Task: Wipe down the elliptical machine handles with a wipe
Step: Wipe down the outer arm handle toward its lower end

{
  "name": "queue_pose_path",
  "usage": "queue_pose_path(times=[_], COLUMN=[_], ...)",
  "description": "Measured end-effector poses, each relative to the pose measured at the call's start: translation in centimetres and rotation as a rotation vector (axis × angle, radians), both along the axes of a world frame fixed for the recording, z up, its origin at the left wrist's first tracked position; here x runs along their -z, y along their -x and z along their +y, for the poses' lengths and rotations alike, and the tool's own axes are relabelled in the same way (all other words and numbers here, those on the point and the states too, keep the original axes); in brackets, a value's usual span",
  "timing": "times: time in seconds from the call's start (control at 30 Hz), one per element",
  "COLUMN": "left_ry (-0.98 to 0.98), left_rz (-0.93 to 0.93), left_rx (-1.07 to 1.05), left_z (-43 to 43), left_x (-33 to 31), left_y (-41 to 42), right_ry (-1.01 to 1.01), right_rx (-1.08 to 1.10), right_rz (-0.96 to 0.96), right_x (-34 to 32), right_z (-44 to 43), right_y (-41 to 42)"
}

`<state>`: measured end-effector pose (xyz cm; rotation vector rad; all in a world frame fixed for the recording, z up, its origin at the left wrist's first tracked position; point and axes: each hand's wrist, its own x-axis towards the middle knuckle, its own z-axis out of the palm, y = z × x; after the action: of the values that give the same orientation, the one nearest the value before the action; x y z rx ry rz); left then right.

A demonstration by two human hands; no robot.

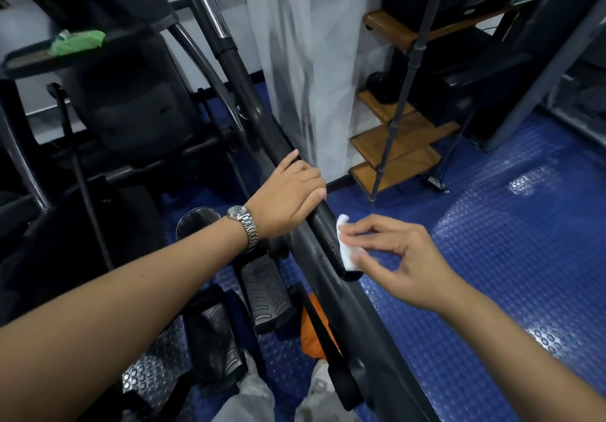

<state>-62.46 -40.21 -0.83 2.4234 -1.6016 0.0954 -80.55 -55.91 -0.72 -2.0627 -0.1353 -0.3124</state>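
A black elliptical handle [324,224] runs diagonally from the upper middle down to its end near the centre of the head view. My left hand [288,195], with a metal watch on the wrist, grips this handle just above its lower end. My right hand [396,264] pinches a small folded white wipe [347,247] between thumb and fingers and presses it against the right side of the handle's end. A green wipe packet [78,42] lies on the machine's console tray at the upper left.
Black foot pedals [265,290] sit below the hands. A white curtain-covered column [301,60] stands just behind the handle. Wooden shelves [400,146] with a thin metal pole [403,93] are at the right. Blue studded flooring [508,241] spreads to the right.
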Motion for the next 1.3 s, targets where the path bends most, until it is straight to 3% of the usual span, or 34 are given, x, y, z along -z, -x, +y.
queue_pose_path(times=[0.2,0.37,0.53,0.7,0.87,1.03,1.17,1.3], left_ry=[0.014,-0.011,-0.018,-0.033,-0.019,-0.008,-0.004,-0.009], left_rz=[0.001,0.001,-0.002,-0.002,0.0,0.004,0.008,0.014], left_rx=[-0.005,-0.006,-0.009,-0.006,-0.008,-0.003,-0.006,-0.005], left_z=[-0.1,-0.1,0.0,0.0,0.0,0.0,0.1,0.1], left_x=[0.1,0.0,0.0,0.0,0.1,0.0,0.0,0.1], left_y=[0.0,0.0,0.0,0.0,0.0,0.1,0.1,0.1], right_ry=[-0.048,0.163,0.197,0.481,0.283,0.25,0.036,0.012], right_rx=[0.005,-0.197,-0.171,-0.321,-0.235,-0.259,-0.181,-0.111], right_rz=[0.007,-0.061,-0.091,-0.112,-0.11,-0.105,-0.082,-0.091], right_x=[-0.2,0.1,-0.2,0.6,1.0,1.5,1.6,2.1], right_z=[0.1,1.3,1.1,1.7,1.8,1.8,1.6,2.0], right_y=[-0.9,-0.7,-2.1,-1.2,-1.2,0.0,-0.2,1.0])
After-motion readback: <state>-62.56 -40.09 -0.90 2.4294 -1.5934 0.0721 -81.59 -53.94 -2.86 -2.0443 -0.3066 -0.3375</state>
